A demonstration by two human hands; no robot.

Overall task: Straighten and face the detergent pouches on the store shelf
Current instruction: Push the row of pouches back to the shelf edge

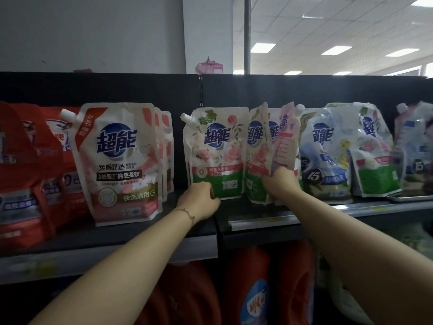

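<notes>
Both glossy — left hand [199, 199] grips rose pouch [216, 148], right hand [280, 184] pink pouch [284, 141].

Both arms reach up to the shelf [131, 235]. The left hand [201, 198] grips the bottom-left corner of the rose pouch [218, 151], which stands upright, front facing out. The right hand [281, 184] holds the pink pouch [284, 141] just beside it, turned edge-on and tilted. There's a big pink-and-white pouch [119, 160] on the left, red pouches [23, 174] past that, blue pouches [325, 156] on the right and orange jugs [253, 273] below.

glossy plastic pouches [216, 153], matt dark metal shelf [140, 233]
</notes>
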